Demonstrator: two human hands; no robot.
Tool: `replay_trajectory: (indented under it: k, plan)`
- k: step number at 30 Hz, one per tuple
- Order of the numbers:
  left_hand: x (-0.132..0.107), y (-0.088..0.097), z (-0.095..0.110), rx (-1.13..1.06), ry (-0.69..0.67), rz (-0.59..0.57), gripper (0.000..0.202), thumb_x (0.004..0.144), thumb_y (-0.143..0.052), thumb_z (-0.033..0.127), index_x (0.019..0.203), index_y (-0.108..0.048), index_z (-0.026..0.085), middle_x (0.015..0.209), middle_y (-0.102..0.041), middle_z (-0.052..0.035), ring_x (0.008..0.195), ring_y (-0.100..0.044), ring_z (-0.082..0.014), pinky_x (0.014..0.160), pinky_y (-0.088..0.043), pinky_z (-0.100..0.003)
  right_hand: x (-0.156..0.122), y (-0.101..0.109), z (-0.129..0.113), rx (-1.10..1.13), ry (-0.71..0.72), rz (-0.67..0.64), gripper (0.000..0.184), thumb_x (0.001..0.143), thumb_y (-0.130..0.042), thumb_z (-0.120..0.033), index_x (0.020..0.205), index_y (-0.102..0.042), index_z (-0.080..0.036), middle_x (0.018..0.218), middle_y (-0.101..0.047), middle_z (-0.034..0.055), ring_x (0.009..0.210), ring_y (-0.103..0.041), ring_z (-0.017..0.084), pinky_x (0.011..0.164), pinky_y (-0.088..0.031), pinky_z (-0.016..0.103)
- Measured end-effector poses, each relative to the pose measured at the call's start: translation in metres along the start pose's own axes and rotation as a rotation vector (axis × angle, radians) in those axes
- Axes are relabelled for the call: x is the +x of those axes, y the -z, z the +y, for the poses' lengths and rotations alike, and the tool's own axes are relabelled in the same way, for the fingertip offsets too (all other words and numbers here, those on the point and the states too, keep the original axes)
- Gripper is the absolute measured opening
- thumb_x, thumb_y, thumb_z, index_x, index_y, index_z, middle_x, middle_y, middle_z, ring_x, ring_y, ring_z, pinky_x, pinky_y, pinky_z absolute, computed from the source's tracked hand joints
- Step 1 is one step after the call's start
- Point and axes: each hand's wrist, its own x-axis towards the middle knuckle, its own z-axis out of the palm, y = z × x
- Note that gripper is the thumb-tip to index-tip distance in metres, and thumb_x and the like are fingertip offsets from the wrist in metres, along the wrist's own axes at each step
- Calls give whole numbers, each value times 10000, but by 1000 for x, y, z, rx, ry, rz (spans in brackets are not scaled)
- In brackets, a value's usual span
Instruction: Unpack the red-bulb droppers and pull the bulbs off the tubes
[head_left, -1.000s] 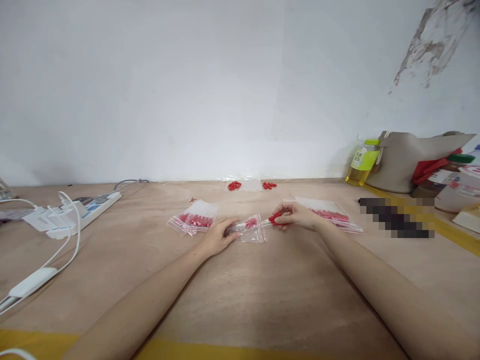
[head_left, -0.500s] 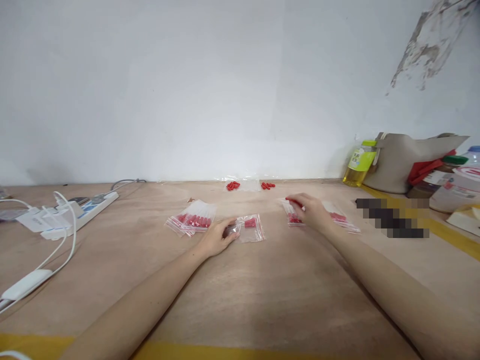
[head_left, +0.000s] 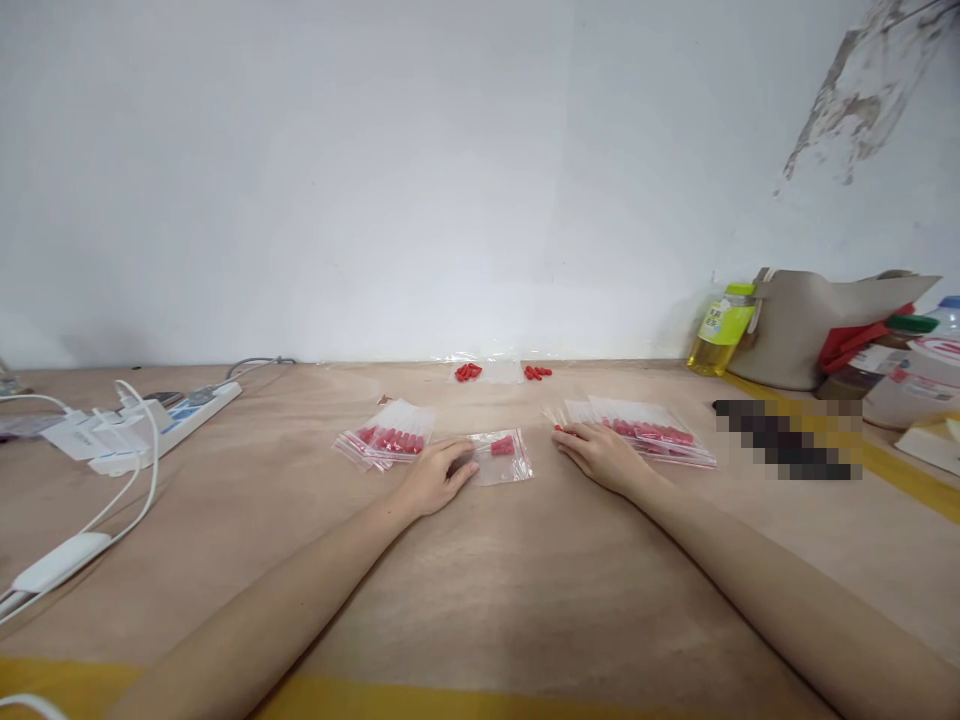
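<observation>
My left hand rests on the table with thumb and fingers closed at the left edge of a small clear zip bag. Short red pieces lie inside that bag. To the left is a fanned pile of similar zip bags with red pieces in them. My right hand lies palm down at the left end of another fanned pile of filled bags. Its fingers are pressed together over a zip bag, and a little red shows at the fingertips. The hand hides most of this bag.
Two small heaps of loose red pieces lie by the wall on clear plastic. A white power strip with cables is at left. A yellow drink bottle, a beige bag and jars stand at right.
My right hand has come down and to the left, and a bag edge now shows left of its fingers. More of the right pile is uncovered. My left hand has hardly moved.
</observation>
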Motion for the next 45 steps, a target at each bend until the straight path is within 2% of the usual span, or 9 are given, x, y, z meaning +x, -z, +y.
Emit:
replay_trajectory:
  k: [7, 13, 19, 24, 27, 32, 38, 41, 45]
  plan:
    - [-17, 12, -1, 63, -7, -15, 250, 852, -440, 296, 1042, -576, 208, 1082, -610, -49, 971, -564, -181, 850, -450, -321, 8, -6, -9, 218, -323, 269, 230, 839, -407, -267, 885, -612, -174, 876, -598, 82, 718, -576, 166, 661, -460, 288]
    - [-20, 16, -5, 56, 41, -45, 277, 832, -467, 303, 1077, -565, 222, 1111, -596, -36, 992, -552, -182, 861, -444, -321, 8, -6, -9, 250, -456, 276, 176, 768, -462, -258, 711, -609, -178, 672, -613, 25, 623, -551, 144, 597, -421, 256]
    - [-19, 14, -6, 53, 50, -71, 286, 837, -458, 313, 1091, -556, 225, 1112, -599, -33, 967, -562, -181, 832, -452, -316, 3, -5, -5, 300, -549, 255, 198, 762, -461, -306, 706, -615, -194, 638, -645, 4, 561, -557, 137, 565, -408, 253]
    - [-19, 15, -5, 45, 44, -63, 281, 837, -458, 308, 1085, -557, 218, 1103, -598, -38, 958, -562, -177, 828, -448, -303, 2, -5, -6, 301, -480, 252, 211, 697, -538, -339, 818, -616, -185, 704, -653, 17, 622, -580, 151, 634, -433, 278]
    - [-18, 16, -5, 50, 33, -77, 284, 844, -452, 326, 1084, -557, 217, 1106, -593, -42, 967, -558, -177, 831, -443, -297, 3, -5, -7, 273, -412, 225, 204, 691, -537, -325, 812, -626, -187, 732, -647, 30, 645, -577, 159, 653, -429, 298]
    - [-5, 23, -3, 153, 1, -169, 281, 859, -418, 388, 1002, -591, 218, 992, -631, -43, 895, -582, -185, 781, -440, -296, 4, -5, -9, 257, -384, 225, 190, 707, -521, -287, 818, -625, -173, 764, -637, 48, 663, -568, 158, 651, -410, 291]
    - [14, 28, -5, 240, -77, -240, 265, 849, -445, 355, 1012, -593, 208, 872, -644, -44, 812, -589, -185, 726, -430, -283, 7, 4, -20, 142, -368, 236, 177, 738, -512, -289, 823, -638, -199, 784, -629, 33, 756, -558, 177, 725, -326, 324]
    - [14, 24, -10, 190, -142, -215, 244, 856, -445, 332, 954, -623, 197, 880, -629, -54, 835, -575, -176, 759, -424, -276, 15, 11, -30, 153, -321, 153, 165, 758, -522, -303, 763, -666, -223, 739, -624, 24, 770, -533, 173, 718, -286, 315]
    - [9, 16, -17, 67, -128, -130, 236, 856, -458, 319, 930, -638, 185, 877, -622, -60, 837, -569, -166, 757, -433, -270, 32, 12, -44, 183, -251, 10, 177, 772, -541, -358, 765, -691, -264, 749, -629, 21, 788, -508, 171, 702, -257, 300]
